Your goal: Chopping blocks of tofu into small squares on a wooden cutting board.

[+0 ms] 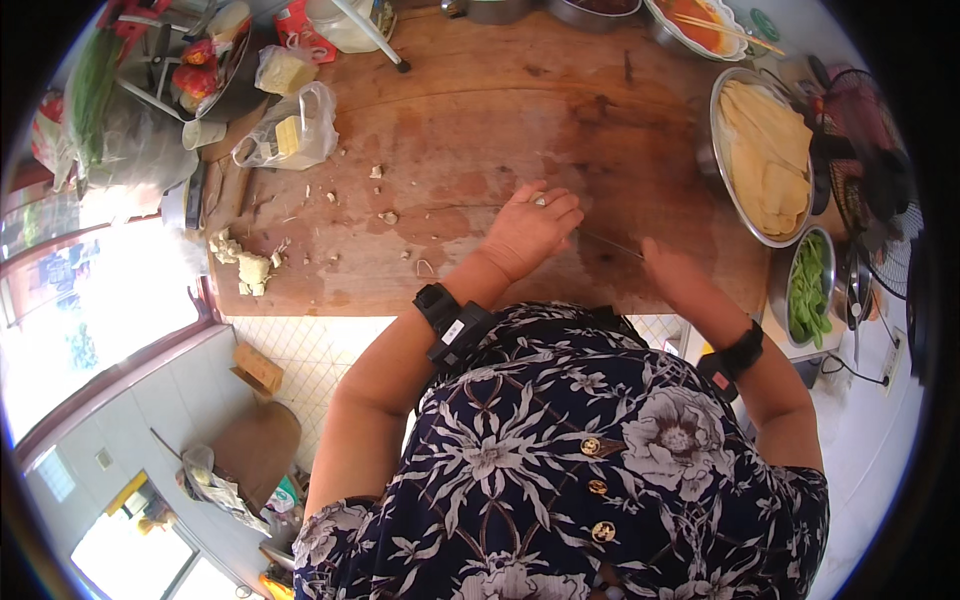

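My right hand is closed around the near end of a thin blade, apparently a knife, seen almost edge-on. The blade runs up and leftward to my left hand. That hand is low over the wooden tabletop, fingers bent and a ring on one of them. Whether anything lies under its fingers is hidden. Off to the left are pale scraps in a small heap, with several crumbs scattered between heap and hand.
A steel basin of yellow sheets stands at the right, near a bowl of green leaves. At the back right, chopsticks rest across a bowl of red liquid. A plastic bag with yellow blocks lies back left.
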The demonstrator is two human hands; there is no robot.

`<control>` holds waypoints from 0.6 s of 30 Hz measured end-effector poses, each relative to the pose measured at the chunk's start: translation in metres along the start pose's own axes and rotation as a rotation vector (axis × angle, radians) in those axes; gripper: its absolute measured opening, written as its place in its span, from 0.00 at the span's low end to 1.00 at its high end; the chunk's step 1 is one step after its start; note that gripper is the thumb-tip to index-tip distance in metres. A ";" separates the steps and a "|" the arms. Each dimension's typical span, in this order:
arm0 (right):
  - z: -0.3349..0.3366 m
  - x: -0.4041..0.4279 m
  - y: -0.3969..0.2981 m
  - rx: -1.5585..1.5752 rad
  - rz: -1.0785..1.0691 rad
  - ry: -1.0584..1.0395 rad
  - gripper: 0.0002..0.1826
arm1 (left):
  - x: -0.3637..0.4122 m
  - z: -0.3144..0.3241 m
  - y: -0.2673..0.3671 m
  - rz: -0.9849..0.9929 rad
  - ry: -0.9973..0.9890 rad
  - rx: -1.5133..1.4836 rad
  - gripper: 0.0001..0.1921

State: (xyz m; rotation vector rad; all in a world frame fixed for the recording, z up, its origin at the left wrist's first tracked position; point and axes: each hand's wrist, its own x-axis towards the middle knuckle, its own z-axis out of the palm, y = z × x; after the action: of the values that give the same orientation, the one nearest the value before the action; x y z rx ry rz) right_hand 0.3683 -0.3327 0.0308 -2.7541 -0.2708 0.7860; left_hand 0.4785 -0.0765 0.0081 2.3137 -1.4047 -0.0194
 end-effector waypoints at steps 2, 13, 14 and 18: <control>0.009 -0.021 0.024 0.022 0.073 0.018 0.09 | 0.001 0.000 0.001 0.011 -0.023 0.020 0.22; 0.023 -0.066 0.050 0.097 0.210 0.105 0.11 | -0.004 -0.010 -0.029 -0.085 -0.138 -0.035 0.37; 0.023 -0.067 0.052 0.103 0.190 0.108 0.12 | -0.001 -0.009 -0.034 -0.116 -0.193 -0.125 0.38; 0.027 -0.067 0.051 0.079 0.225 0.103 0.12 | 0.015 -0.010 -0.045 -0.188 -0.166 -0.305 0.29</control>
State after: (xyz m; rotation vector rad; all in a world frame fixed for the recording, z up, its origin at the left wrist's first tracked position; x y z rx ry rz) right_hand 0.3033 -0.3925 0.0256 -2.7700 0.0909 0.6877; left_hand 0.5259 -0.0687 0.0037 2.2152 -1.1593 -0.4593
